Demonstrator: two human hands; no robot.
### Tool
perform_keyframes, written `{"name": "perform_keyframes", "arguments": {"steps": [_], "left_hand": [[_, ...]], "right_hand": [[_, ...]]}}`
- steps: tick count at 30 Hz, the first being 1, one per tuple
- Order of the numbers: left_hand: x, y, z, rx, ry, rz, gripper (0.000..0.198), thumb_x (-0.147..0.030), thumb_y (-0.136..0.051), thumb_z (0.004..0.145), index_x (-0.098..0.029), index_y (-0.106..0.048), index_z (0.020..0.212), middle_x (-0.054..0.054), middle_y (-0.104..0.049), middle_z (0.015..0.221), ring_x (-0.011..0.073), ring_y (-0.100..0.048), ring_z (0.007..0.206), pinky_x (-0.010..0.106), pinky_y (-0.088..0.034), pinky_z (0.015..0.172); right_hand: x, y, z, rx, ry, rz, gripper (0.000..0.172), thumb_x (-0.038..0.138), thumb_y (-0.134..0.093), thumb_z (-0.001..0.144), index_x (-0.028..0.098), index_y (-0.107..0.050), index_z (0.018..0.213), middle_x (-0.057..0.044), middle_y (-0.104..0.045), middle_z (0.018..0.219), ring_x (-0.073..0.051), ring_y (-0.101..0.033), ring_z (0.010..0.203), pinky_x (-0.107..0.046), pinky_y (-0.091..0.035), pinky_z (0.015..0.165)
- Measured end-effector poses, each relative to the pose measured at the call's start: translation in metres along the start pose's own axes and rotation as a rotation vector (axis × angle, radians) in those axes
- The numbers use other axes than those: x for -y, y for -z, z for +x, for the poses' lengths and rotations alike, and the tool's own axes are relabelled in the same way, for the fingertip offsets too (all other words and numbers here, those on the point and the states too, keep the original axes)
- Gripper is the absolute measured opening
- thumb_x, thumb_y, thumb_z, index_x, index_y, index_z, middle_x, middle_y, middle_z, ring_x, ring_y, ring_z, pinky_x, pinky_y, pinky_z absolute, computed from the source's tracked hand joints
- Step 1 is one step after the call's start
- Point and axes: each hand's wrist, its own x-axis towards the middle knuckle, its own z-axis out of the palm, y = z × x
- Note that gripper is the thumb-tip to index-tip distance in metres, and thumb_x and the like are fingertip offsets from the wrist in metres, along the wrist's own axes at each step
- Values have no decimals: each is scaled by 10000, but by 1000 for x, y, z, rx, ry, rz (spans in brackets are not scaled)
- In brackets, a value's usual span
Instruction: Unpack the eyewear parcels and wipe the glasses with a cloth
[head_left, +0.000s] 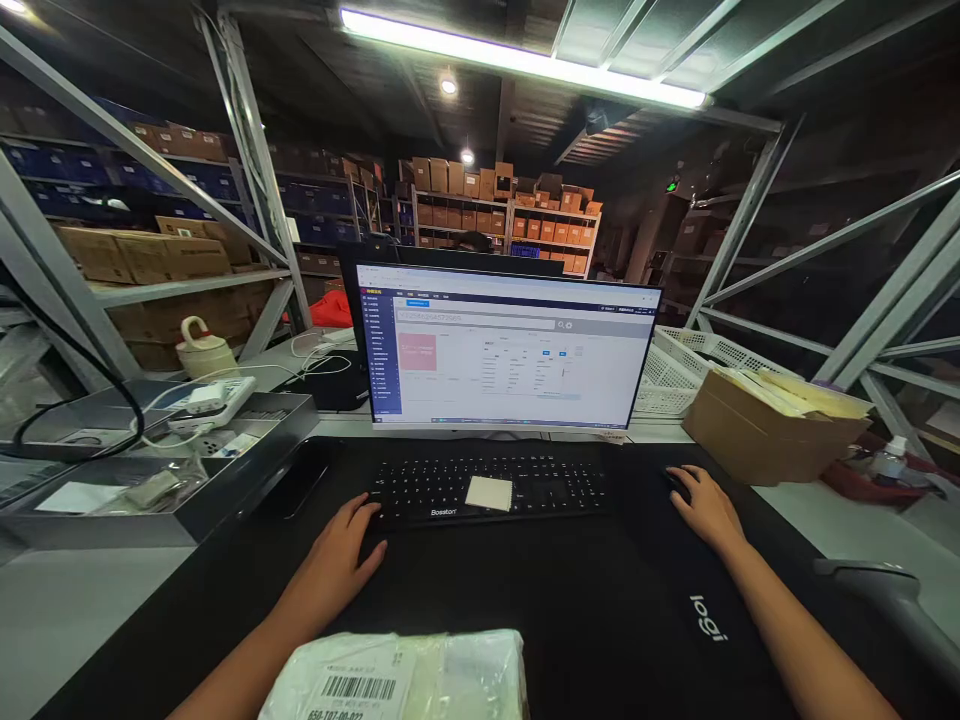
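Left hand (pixel 334 555) spread at keyboard (pixel 439 487); right hand (pixel 709 508) clasping mouse (pixel 678 488); wrapped parcel (pixel 409 675) in foreground; notepad (pixel 489 494) covering part of keyboard.

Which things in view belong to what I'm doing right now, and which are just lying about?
Likely in use:
- mouse, under the right hand
- keyboard, left hand at its left edge
- lit monitor
- barcoded package, perhaps; neither hand holds it

Apparently lying about:
- lidded cup
- clear bottle
- white baskets
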Motion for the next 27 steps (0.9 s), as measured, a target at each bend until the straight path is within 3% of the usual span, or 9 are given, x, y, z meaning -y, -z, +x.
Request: {"name": "perform_keyframes", "arguments": {"steps": [20,27], "left_hand": [[2,-2,0,-7,-5,8,476,-464,-460,913,-166,-554,1272,178,-501,1398,337,-550,1286,517,-481,1077],[1,-1,1,10,8,1,505,-482,-463,903,-161,-558,1281,180,-498,1407,341,-553,1282,520,-483,1074]], "right_hand": [[-7,-9,1,-29,-18,3,433,376,-479,925,230,-608,1312,-124,-565,1298,-280,-628,1127,-418,-508,968],[-5,-8,4,-22,-56,-2,502,369,-492,906,175,-575,1362,-153,-578,1316,-318,-618,1157,-456,-510,969]]}}
